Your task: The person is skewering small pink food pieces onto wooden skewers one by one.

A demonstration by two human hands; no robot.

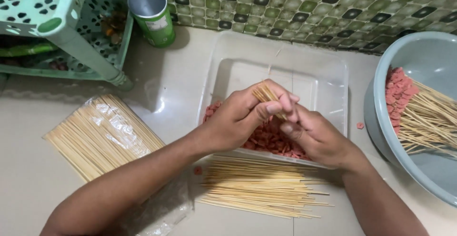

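Both hands over the clear tub, skewers in my grip.
Grey basin (423,122) far right; clear tub (304,69) holds pink pieces (266,138); my left hand (243,114) clenches 1 skewer bundle (264,94); right hand (316,138) pinches its lower end.

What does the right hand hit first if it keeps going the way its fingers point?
The right hand points up-left, fingertips already against the left hand and the small bundle of skewers it holds. So it would likely meet those fingers first. The pink meat pieces in the clear tray appear to lie lower.
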